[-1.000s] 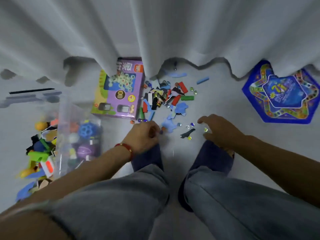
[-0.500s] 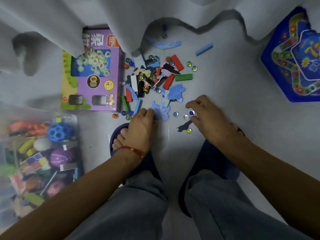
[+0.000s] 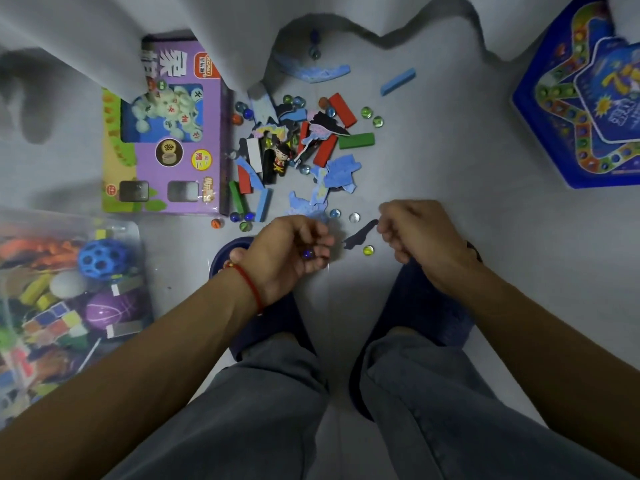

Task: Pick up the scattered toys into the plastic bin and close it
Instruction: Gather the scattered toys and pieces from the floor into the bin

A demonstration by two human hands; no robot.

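Scattered toys (image 3: pixel 298 147) lie on the grey floor ahead: coloured blocks, foam puzzle pieces, glass marbles and a small figure. My left hand (image 3: pixel 284 258) is cupped just below the pile, with a blue marble (image 3: pixel 307 253) in its curled fingers. My right hand (image 3: pixel 426 237) is curled into a fist beside a black puzzle piece (image 3: pixel 360 233) and a yellow-green marble (image 3: pixel 367 250). Its inside is hidden. The clear plastic bin (image 3: pixel 136 233) stands at the left, full of toys and with no lid on it.
A purple chess box (image 3: pixel 166 140) lies left of the pile, partly under the white curtain (image 3: pixel 104 36). A blue star-shaped game board (image 3: pixel 588 109) lies far right. My feet in dark slippers (image 3: pixel 273 323) stand just below my hands.
Both hands reached flat onto the floor, then curled shut and drew back. The blue marble at my right fingertips is gone from the floor. The view tilted down and closer.
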